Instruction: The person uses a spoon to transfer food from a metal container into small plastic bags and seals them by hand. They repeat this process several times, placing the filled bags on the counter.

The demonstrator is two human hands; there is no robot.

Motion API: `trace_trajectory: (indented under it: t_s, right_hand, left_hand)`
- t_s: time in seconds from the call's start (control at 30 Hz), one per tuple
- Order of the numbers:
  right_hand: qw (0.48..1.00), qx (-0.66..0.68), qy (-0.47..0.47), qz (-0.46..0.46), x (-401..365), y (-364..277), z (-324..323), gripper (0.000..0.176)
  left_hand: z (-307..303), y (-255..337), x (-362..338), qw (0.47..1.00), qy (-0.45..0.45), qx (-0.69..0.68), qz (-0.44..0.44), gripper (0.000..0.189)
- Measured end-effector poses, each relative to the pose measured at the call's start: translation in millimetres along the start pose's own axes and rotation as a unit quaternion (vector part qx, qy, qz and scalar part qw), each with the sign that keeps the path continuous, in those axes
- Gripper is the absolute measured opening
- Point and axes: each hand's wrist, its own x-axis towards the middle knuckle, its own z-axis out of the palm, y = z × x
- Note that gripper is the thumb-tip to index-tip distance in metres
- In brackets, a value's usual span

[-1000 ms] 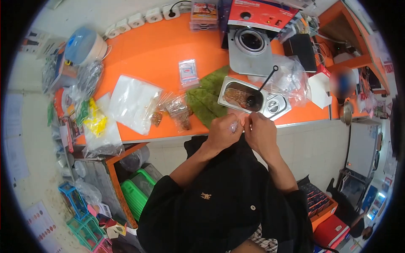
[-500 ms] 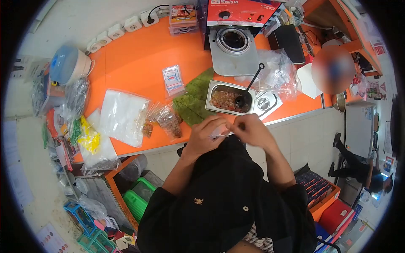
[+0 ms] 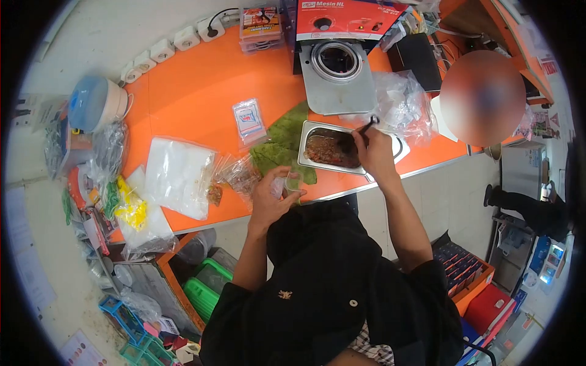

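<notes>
Right hand gripped a ladle at the sauce pan as left hand held a clear bag

The right hand (image 3: 377,154) had its fingers closed around the handle of a black ladle (image 3: 370,123), whose top end stuck out above the knuckles. The ladle's dark lower end was down inside a rectangular silver metal container (image 3: 301,146), partly covered by the hand. In the container lay a chunky reddish-brown sauce (image 3: 325,148).

The left hand (image 3: 272,200) held a small clear plastic bag (image 3: 293,181) between thumb and fingers, the gap between them narrow. The bag was at the front edge of the orange tabletop (image 3: 189,91), just left of the container and well apart from the ladle; its exact outline was hard to make out.

A broad, flat green leaf (image 3: 278,146) lay beside the container, running up toward the machine. To its left were a flat white-and-clear packet with blue and red print (image 3: 249,122) and some clear plastic bags with brown contents (image 3: 237,174). Farther left lay a white sheet in clear plastic (image 3: 178,177).

Behind the container stood a red-fronted machine (image 3: 345,19) marked "Mesin HL", with a grey metal plate (image 3: 337,97) around a round opening. A crumpled clear plastic bag (image 3: 400,104) rested to the right of the plate. Below it, a silver metal lid (image 3: 398,147) showed partly from behind the right wrist.
</notes>
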Motion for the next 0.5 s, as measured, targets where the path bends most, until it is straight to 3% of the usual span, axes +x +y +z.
trace_trajectory:
  t_s: [0.07, 0.1, 0.13, 0.23, 0.3, 0.4, 0.43, 0.47, 0.5]
  right_hand:
    - [0.999, -0.003, -0.024, -0.021, -16, -7, 14, 0.015]
    - [0.998, -0.008, -0.042, -0.042, -22, -9, 23, 0.016]
    - [0.991, -0.005, -0.023, -0.133, -23, -15, 30, 0.015]
    - [0.995, 0.034, -0.069, -0.067, -23, -35, 26, 0.015]
    - [0.982, 0.153, -0.07, 0.087, -19, -35, 27, 0.016]
    - [0.992, 0.125, -0.018, 0.019, -19, -36, 22, 0.018]
    - [0.992, 0.052, 0.014, -0.113, -19, -22, 34, 0.018]
    - [0.992, 0.05, 0.017, -0.111, -24, -16, 37, 0.018]
    - [0.992, 0.1, -0.057, -0.042, -26, -17, 36, 0.018]
  left_hand:
    - [1, -2, 2, 0.999, -0.001, -0.018, -0.048, 0.054]
    - [5, -4, 6, 1.0, 0.008, -0.003, 0.026, 0.053]
    - [9, -4, 9, 0.995, 0.016, 0.01, 0.1, 0.053]
    - [10, 10, 8, 0.994, -0.017, 0.053, 0.097, 0.054]
    - [7, 21, 4, 0.995, -0.022, 0.061, 0.075, 0.054]
    - [6, 18, 2, 0.998, -0.028, 0.041, 0.036, 0.055]
    - [6, 15, 2, 0.999, -0.029, 0.018, 0.017, 0.055]
    - [7, 12, 1, 0.999, -0.033, 0.017, 0.018, 0.055]
    - [7, 11, 1, 0.999, -0.029, 0.023, 0.029, 0.055]
